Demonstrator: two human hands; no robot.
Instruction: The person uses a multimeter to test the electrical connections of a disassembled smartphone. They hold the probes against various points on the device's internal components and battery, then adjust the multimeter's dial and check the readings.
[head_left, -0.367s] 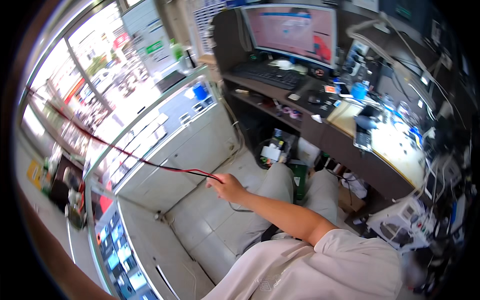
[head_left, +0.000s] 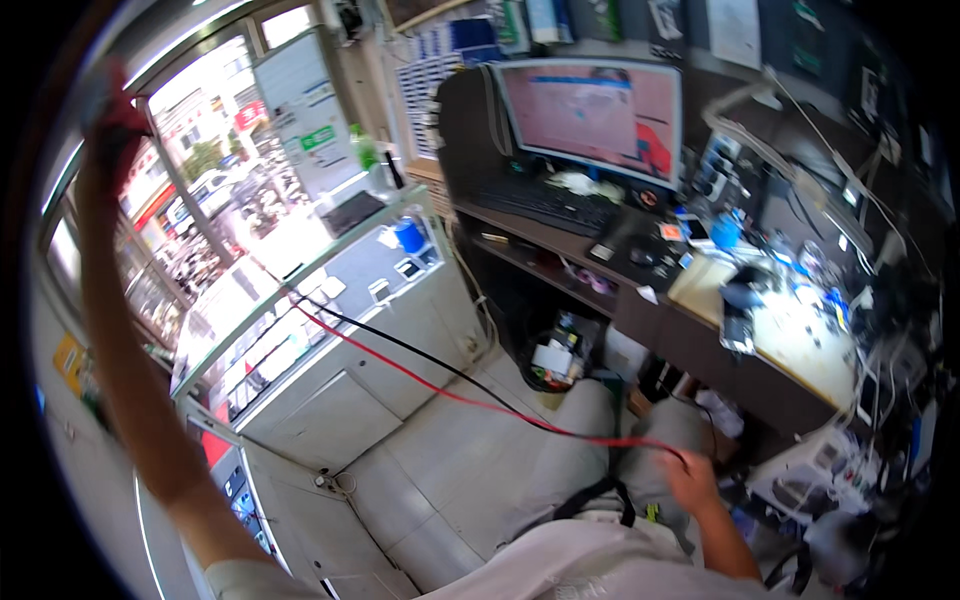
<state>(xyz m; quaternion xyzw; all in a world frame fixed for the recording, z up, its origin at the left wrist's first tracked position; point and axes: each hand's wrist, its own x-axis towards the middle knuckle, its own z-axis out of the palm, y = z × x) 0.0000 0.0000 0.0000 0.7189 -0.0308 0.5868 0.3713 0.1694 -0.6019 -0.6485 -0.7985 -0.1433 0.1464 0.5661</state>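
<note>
A red-and-black wire pair stretches across the middle, over the floor and in front of the glass counter. Its right end sits in my right hand, closed around it above my right thigh. Toward the left the two strands spread apart, then fade against the bright counter top, so their far end is hard to follow. My left arm reaches up along the left edge. My left hand is high at the upper left, dark, reddish and smeared, and its fingers do not show clearly.
A glass display counter with white cabinet doors stands at left. Ahead is a dark desk with a monitor and keyboard. A lit work mat with small parts lies at right. A bin stands under the desk.
My right hand has moved right and down with the wire pair, which now crosses lower and farther right. My left hand has come into view at the upper left. The view has shifted slightly.
</note>
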